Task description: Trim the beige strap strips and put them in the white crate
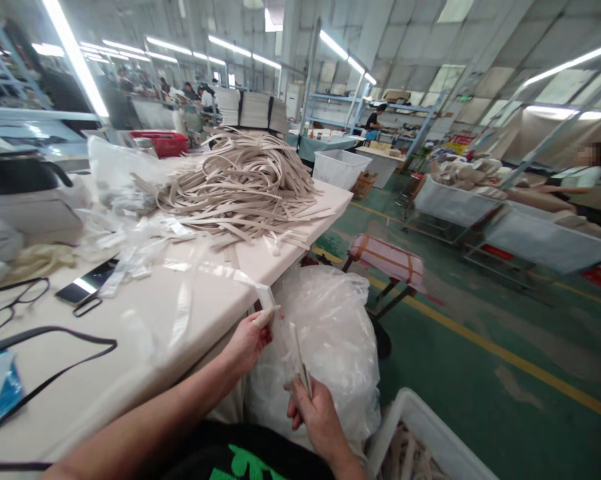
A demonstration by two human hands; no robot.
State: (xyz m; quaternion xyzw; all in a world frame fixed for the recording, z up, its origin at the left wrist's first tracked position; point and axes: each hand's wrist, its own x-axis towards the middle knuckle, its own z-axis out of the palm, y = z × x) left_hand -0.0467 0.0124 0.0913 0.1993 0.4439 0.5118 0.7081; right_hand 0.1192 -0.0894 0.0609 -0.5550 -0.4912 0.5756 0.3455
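Observation:
My left hand [249, 341] is closed in a pinch at the table's front edge, fingertips on a translucent plastic strip [266, 295]. Something pale, either a finger cover or a strip end, shows at its thumb. The plastic strip trails back over the tabletop and hangs down between my hands. Lower and to the right, my right hand [314, 408] is closed around a narrow beige strap [296, 348] that points up and away from me. Beneath both hands bulges a large clear plastic bag [325, 320]. A big tangled heap of beige straps [245, 180] lies farther back.
On the white table [200, 320] lie a phone [88, 280], glasses [15, 303], a black cord [55, 333] and loose plastic. A white bin [430, 427] with beige pieces stands at lower right. Beyond it are a padded stool [388, 257], wheeled bins [455, 203] and a person at far right.

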